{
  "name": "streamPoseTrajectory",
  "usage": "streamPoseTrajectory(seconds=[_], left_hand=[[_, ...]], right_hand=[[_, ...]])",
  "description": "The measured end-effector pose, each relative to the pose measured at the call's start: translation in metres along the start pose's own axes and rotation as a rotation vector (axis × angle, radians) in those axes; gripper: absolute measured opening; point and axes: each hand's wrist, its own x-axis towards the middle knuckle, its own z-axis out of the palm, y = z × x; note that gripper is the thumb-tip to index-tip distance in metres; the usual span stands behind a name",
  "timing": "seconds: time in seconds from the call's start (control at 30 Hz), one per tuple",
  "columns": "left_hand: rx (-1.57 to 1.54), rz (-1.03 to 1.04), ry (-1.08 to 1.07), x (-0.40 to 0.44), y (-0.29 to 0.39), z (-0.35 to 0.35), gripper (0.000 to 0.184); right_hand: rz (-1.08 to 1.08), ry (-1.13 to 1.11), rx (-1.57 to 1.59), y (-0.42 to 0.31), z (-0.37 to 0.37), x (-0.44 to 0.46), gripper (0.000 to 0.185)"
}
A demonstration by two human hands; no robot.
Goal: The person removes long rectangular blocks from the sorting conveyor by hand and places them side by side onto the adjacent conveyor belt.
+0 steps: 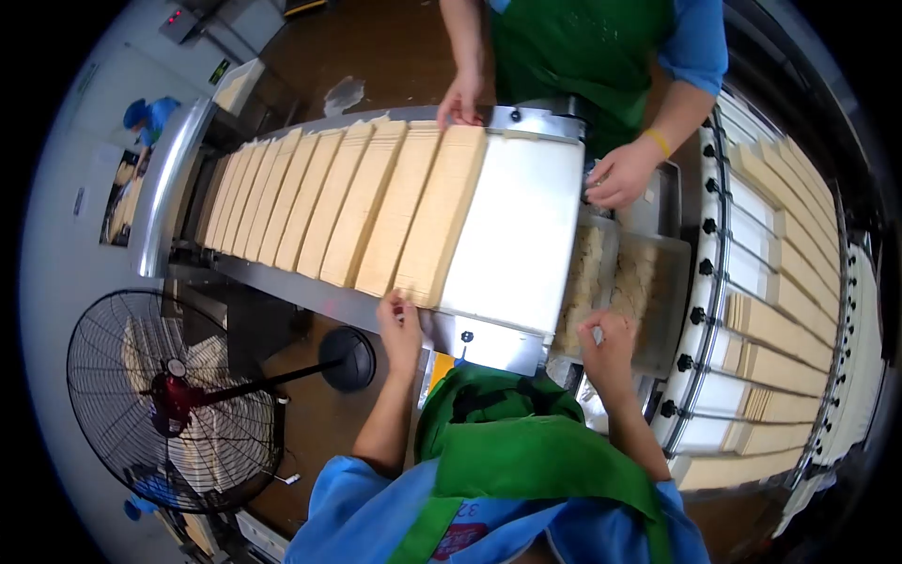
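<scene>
- Front stack of pale sheets (444, 211): located last in the row (324, 197) on the conveyor, right beside the bare white belt (515, 230).
- Left hand (402, 329): placed at the near end of the front stack; fingertips bunched and touching its corner. Whether a sheet is pinched cannot be told.
- Right hand (609, 348): held above the bins (648, 291); fingers curled in, thumb near forefinger. Whether anything is gripped cannot be told.
- Far end of the same stack is touched by a co-worker's hand (462, 97); the other co-worker's hand (620, 177) is held beside the belt, fingers bent.
- Risk: sheets could be skewed or fanned out if the two ends are pushed unevenly.
- Risk: edges could be torn or chipped by hard fingertip pressure, as the sheets look thin.
- Risk: neighbouring stacks could be dragged along, since they are packed tightly.
- Risk: fingers or sleeves could be caught if the belt is running; motion cannot be judged.
- Writing: red logo (460, 540) and dark characters (467, 509) seen upside down on the blue shirt (376, 508); possibly "32", not surely readable.
- Writing: green wall sign (219, 71) and red-lit display (176, 16) too small to be read.
</scene>
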Motion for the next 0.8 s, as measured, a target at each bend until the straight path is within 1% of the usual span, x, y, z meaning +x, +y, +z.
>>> streamPoseTrajectory(seconds=[0.03, 0.07, 0.13, 0.17, 0.2, 0.27, 0.33, 0.4, 0.43, 0.47, 0.53, 0.57, 0.67, 0.73, 0.8], left_hand=[[0.119, -0.012, 0.108, 0.010, -0.001, -0.010, 0.035], [0.114, -0.023, 0.125, 0.022, -0.013, -0.018, 0.035], [0.352, 0.061, 0.189, 0.044, -0.044, -0.030, 0.045], [0.297, 0.019, 0.169, 0.052, -0.057, -0.034, 0.046], [0.292, 0.009, 0.179, 0.059, -0.063, -0.038, 0.046], [0.312, -0.018, 0.072, 0.070, -0.076, -0.044, 0.047], [0.336, 0.002, 0.078, 0.077, -0.072, -0.045, 0.044], [0.284, -0.032, -0.059, 0.082, -0.068, -0.045, 0.042], [0.372, 0.059, -0.041, 0.080, -0.056, -0.043, 0.041], [0.369, 0.054, -0.037, 0.078, -0.044, -0.041, 0.041], [0.281, -0.072, -0.099, 0.076, -0.028, -0.037, 0.041], [0.273, 0.037, -0.018, 0.076, -0.042, -0.033, 0.037], [0.248, 0.070, -0.035, 0.080, -0.052, -0.034, 0.038], [0.232, 0.064, -0.063, 0.083, -0.042, -0.037, 0.040], [0.229, -0.082, -0.193, 0.086, -0.025, -0.041, 0.044]], right_hand=[[-0.037, -0.060, 0.005, -0.011, 0.003, 0.004, 0.010], [-0.053, -0.074, 0.003, -0.020, 0.010, 0.008, 0.010], [-0.089, -0.101, 0.036, -0.038, 0.024, 0.015, 0.009], [-0.031, -0.158, 0.071, -0.048, 0.029, 0.019, 0.011], [-0.041, -0.169, 0.067, -0.057, 0.034, 0.024, 0.011], [-0.172, -0.239, 0.059, -0.072, 0.044, 0.033, 0.013], [-0.210, -0.296, 0.035, -0.089, 0.058, 0.043, 0.014], [-0.232, -0.307, 0.133, -0.110, 0.072, 0.052, 0.010], [-0.255, -0.337, 0.126, -0.120, 0.078, 0.059, 0.011], [-0.259, -0.343, 0.123, -0.129, 0.086, 0.065, 0.011], [-0.340, -0.357, 0.170, -0.147, 0.102, 0.078, 0.012], [-0.411, -0.355, 0.146, -0.156, 0.109, 0.085, 0.014], [-0.464, -0.336, 0.138, -0.175, 0.140, 0.112, 0.014], [-0.476, -0.346, 0.120, -0.178, 0.167, 0.134, 0.017], [-0.472, -0.321, -0.052, -0.171, 0.199, 0.158, 0.033]])
